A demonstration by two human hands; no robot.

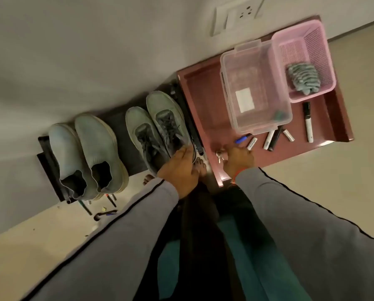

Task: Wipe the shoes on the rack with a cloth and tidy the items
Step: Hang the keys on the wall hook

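Markers [270, 140] and clear box [255, 98] crowd the maroon table [199, 101].

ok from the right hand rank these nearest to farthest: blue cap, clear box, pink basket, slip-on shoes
From the right hand:
1. Blue cap, just above it on the red table.
2. Clear box, further back.
3. Pink basket, back right corner.
4. Slip-on shoes, far left on the rack.

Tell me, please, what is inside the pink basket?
Inside the pink basket lies one crumpled grey-green cloth, in the near corner. The rest of the mesh floor shows bare. Whatever lies under the cloth is covered.
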